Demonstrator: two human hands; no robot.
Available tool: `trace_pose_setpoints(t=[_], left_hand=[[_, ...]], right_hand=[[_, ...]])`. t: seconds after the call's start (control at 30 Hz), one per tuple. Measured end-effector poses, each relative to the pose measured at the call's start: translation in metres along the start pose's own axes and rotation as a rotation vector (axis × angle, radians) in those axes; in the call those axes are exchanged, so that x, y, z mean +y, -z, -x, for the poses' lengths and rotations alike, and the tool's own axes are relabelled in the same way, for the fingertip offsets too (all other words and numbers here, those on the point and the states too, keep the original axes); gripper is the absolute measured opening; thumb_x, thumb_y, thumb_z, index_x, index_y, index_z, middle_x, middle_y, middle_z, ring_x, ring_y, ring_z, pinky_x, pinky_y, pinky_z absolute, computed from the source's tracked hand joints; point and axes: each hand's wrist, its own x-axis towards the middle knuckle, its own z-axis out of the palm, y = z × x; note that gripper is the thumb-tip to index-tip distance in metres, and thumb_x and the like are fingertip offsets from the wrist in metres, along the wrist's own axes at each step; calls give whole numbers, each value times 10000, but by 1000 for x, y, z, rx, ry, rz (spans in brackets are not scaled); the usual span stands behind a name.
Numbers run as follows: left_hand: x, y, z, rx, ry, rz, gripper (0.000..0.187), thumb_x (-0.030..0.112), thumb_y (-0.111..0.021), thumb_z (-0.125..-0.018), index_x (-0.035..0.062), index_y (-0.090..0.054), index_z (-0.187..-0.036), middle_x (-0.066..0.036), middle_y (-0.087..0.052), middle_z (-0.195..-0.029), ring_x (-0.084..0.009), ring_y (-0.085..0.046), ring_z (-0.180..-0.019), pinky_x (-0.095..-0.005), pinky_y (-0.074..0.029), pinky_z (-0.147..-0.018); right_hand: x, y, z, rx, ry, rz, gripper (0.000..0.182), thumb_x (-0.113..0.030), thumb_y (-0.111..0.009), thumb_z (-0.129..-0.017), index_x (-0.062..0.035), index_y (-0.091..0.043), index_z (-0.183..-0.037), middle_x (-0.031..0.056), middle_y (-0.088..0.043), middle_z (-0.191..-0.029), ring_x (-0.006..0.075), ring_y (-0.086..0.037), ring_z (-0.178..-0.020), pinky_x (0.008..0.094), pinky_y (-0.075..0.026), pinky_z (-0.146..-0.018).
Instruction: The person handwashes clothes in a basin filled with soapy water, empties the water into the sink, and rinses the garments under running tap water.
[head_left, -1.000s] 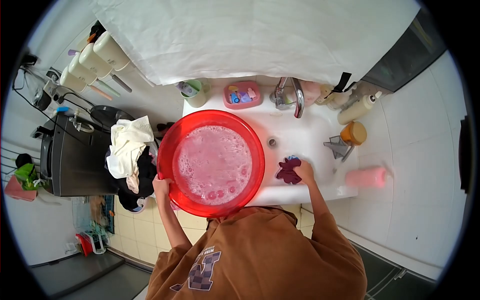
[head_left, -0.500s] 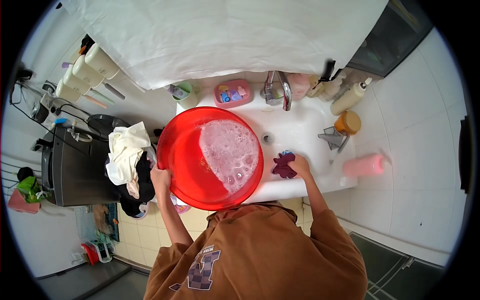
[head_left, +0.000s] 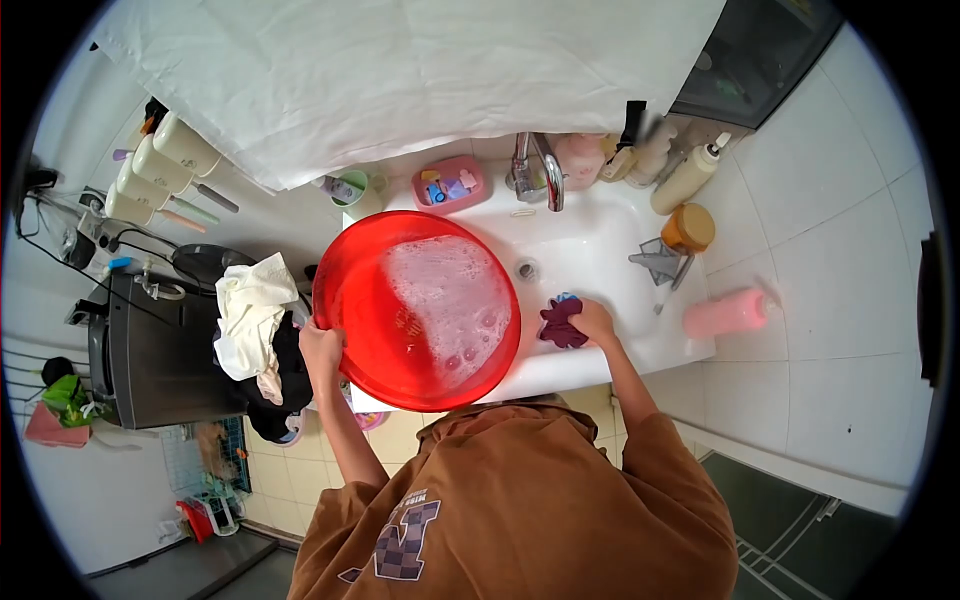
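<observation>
A large red basin (head_left: 350,300) rests on the left side of the white sink (head_left: 620,240), with foamy water pooled toward its right side. My left hand (head_left: 322,355) is closed on the basin's left rim. At the sink's front, my right hand (head_left: 594,321) holds a bunched maroon cloth (head_left: 562,325); a bit of blue shows at its far edge. Behind the cloth is the drain (head_left: 527,269). The chrome faucet (head_left: 545,175) stands at the back of the sink.
Left of the basin, white garments (head_left: 252,310) and black garments (head_left: 285,375) are heaped. A pink soap tray (head_left: 448,186) and a green cup (head_left: 356,192) line the back ledge. On the right are a pink bottle (head_left: 725,313), an amber jar (head_left: 688,229) and a pump bottle (head_left: 690,178).
The view has shifted slightly. Foamy water in the basin has spread and its outline has changed. Both hands keep their holds, on the basin rim and the maroon cloth.
</observation>
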Motion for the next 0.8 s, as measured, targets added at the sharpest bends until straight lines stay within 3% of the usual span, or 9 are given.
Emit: trace_pose_setpoints(t=[0.5, 0.8], left_hand=[[38, -26, 14, -14, -105, -35, 280, -2, -454, -523, -86, -535, -778, -122, -567, -635, -147, -509, -554, -264, -414, -536], [44, -39, 23, -20, -274, -80, 270, 52, -514, -564, -90, -532, -794, -217, -585, -694, -288, -584, -625, -323, -438, -593]], right_hand=[[5, -4, -2, 12, -2, 54, 334, -230, -518, -585, -80, -586, -877, 152, -593, -819, 314, -559, -780, 383, -431, -697], [0, 1, 2, 21, -2, 53, 324, -237, -521, -589, -82, -604, -862, 160, -601, -805, 325, -565, -795, 396, -436, -727]])
